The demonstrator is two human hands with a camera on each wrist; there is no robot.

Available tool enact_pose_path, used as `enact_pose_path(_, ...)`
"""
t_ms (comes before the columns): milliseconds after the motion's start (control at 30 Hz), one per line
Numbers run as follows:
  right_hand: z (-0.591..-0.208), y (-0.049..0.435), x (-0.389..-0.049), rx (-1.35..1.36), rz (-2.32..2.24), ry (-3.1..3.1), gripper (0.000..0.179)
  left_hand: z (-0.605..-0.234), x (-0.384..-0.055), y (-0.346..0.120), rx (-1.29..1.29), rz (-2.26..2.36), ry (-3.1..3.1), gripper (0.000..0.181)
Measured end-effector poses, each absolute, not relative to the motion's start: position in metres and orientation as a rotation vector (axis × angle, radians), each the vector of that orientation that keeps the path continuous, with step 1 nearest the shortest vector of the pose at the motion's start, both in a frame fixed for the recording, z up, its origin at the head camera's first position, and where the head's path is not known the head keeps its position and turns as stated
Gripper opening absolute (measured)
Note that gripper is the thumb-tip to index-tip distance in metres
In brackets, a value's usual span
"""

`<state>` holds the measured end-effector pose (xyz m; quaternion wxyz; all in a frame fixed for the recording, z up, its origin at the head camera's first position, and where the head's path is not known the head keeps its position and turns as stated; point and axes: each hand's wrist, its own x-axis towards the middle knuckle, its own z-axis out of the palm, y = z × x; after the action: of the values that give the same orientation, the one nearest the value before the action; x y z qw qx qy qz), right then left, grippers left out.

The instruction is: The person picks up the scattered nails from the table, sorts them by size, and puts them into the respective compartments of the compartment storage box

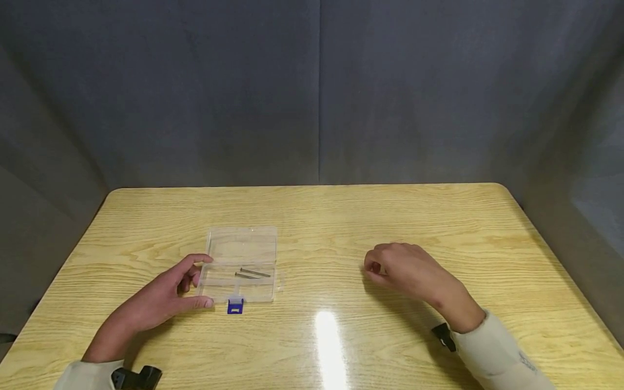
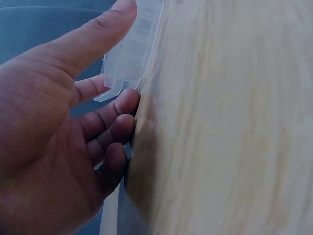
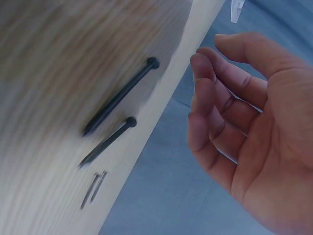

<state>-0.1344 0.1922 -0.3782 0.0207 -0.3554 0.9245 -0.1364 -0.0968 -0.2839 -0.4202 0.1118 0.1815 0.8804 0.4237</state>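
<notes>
A clear plastic box (image 1: 263, 292) lies on the table with its transparent lid (image 1: 242, 244) laid back and a blue latch (image 1: 235, 306) at its front. Inside are two long nails (image 1: 255, 272). My left hand (image 1: 156, 298) holds the box at its left side, thumb at the front corner and index finger near the hinge. Over the table to the right is my right hand (image 1: 409, 271), fingers loosely bent, with nothing visible in them. In the right wrist view, two thick dark nails (image 3: 120, 98) and two small thin nails (image 3: 89, 192) lie near that hand; the head view does not show them.
The wooden table (image 1: 312, 216) has rounded far corners. Dark grey fabric panels (image 1: 195, 97) stand behind it and at both sides. A bright light reflection falls on the table's front middle.
</notes>
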Motion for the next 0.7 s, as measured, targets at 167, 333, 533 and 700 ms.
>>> enact_pose_path(167,-0.379,0.200,-0.132,-1.085,-0.425,2.866,0.014,-0.419,-0.096,-0.284,0.527,1.235,2.591,0.067)
enact_pose_path(333,-0.378,0.207,-0.129,-1.038,-0.439,2.838,0.005,-0.419,-0.096,-0.284,0.526,1.235,2.587,0.068)
enact_pose_path(533,-0.378,0.217,-0.126,-0.995,-0.422,2.831,0.008,-0.419,-0.097,-0.284,0.525,1.220,2.591,0.068)
enact_pose_path(700,-0.377,0.225,-0.124,-0.962,-0.403,2.815,0.014,-0.419,-0.098,-0.283,0.528,1.218,2.590,0.068)
